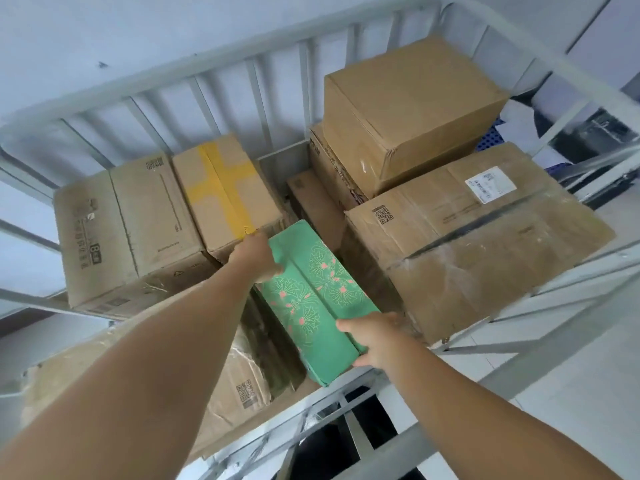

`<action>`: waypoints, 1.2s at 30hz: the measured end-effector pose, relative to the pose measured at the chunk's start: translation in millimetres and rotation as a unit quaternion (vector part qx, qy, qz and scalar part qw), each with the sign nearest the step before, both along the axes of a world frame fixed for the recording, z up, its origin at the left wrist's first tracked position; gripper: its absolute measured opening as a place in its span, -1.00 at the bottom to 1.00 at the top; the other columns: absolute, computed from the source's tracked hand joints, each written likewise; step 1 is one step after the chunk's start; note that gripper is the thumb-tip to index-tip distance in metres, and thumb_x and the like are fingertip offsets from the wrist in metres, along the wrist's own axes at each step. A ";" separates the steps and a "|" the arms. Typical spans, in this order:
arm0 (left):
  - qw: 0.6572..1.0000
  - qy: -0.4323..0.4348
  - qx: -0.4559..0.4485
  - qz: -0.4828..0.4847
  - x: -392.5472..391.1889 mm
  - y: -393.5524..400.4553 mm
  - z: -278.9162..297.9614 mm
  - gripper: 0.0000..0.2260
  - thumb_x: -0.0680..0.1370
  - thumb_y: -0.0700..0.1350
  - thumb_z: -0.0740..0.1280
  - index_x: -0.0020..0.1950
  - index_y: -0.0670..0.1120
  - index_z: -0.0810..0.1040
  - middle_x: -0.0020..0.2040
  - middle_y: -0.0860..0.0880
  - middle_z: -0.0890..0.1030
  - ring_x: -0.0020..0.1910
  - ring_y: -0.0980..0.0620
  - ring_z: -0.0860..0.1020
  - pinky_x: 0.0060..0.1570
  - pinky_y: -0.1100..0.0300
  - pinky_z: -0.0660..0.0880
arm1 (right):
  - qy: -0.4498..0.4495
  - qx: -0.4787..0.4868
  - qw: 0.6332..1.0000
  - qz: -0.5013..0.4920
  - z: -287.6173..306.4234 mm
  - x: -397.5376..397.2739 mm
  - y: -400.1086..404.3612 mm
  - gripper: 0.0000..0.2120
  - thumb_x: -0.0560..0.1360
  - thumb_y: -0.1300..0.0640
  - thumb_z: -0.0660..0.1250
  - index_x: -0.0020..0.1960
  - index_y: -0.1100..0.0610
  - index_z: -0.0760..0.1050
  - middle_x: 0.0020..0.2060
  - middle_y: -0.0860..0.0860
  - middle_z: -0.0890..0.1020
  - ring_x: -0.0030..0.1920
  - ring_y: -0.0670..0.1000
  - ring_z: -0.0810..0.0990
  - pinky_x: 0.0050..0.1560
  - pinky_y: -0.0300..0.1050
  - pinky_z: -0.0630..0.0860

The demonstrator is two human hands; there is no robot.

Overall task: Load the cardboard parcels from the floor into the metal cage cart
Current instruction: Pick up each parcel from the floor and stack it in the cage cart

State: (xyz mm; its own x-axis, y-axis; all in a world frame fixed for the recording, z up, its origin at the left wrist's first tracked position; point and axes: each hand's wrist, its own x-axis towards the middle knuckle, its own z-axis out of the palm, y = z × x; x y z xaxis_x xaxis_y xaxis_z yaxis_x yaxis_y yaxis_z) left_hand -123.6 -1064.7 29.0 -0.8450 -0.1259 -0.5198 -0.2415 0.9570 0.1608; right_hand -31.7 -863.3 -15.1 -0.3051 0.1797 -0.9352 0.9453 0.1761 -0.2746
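A green parcel (pixel 313 299) with a pink flower pattern lies tilted in the middle of the metal cage cart (pixel 221 69), between brown boxes. My left hand (pixel 254 256) grips its far left edge. My right hand (pixel 375 337) holds its near right corner, thumb under the end. Around it stand several cardboard parcels: one with a yellow tape cross (pixel 227 192), a printed one (pixel 124 233) at the left, a large taped one (pixel 481 237) at the right, and a plain box (pixel 412 109) stacked at the back right.
A crumpled box with a QR code (pixel 235 386) lies under my left arm at the cart's near side. The cart's grey bars (pixel 349 407) run along the near edge. A white wall (pixel 104 36) is behind the cart, and dark items (pixel 595 133) sit beyond its right side.
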 end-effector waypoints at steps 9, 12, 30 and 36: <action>0.997 -0.050 -0.059 0.010 -15.5 30.6 -66.2 -0.42 0.47 -0.19 0.43 0.42 -0.20 0.25 0.33 -0.17 0.36 0.31 -0.21 0.34 0.23 -0.04 0.40 | -0.085 0.001 0.994 -0.073 -104.4 -0.1 -12.6 -0.13 0.19 -0.04 0.56 0.33 0.20 0.20 0.12 0.15 0.42 0.09 0.20 0.52 0.02 0.11 0.61; 0.997 -0.061 -0.049 0.022 -18.0 34.0 -87.6 -0.35 0.47 -0.18 0.44 0.45 -0.20 0.19 0.34 -0.16 0.34 0.31 -0.19 0.33 0.23 -0.02 0.39 | -0.098 -0.003 0.989 -0.109 -113.5 -6.9 -15.3 -0.04 0.05 -0.04 0.59 0.30 0.18 0.21 0.11 0.17 0.45 0.07 0.21 0.56 0.01 0.20 0.62; 0.979 -0.191 -0.064 -0.010 -13.0 30.9 -158.0 -0.24 0.56 -0.10 0.34 0.57 -0.17 -0.09 0.55 -0.15 0.05 0.54 -0.18 0.01 0.44 -0.12 0.11 | -0.122 0.012 0.989 -0.077 -124.6 -29.1 -21.8 -0.31 0.53 0.00 0.39 0.44 0.28 0.11 0.16 0.20 0.41 0.09 0.17 0.47 0.20 0.03 0.54; 0.976 -0.211 -0.047 -0.025 -3.9 34.7 -160.8 -0.22 0.55 -0.09 0.36 0.58 -0.08 -0.09 0.57 -0.11 -0.01 0.53 -0.18 0.02 0.44 -0.15 0.09 | -0.111 -0.015 0.993 -0.044 -127.8 -30.2 -16.9 -0.45 0.60 0.02 0.28 0.47 0.26 0.21 0.36 0.13 0.40 0.36 0.17 0.43 0.32 0.04 0.45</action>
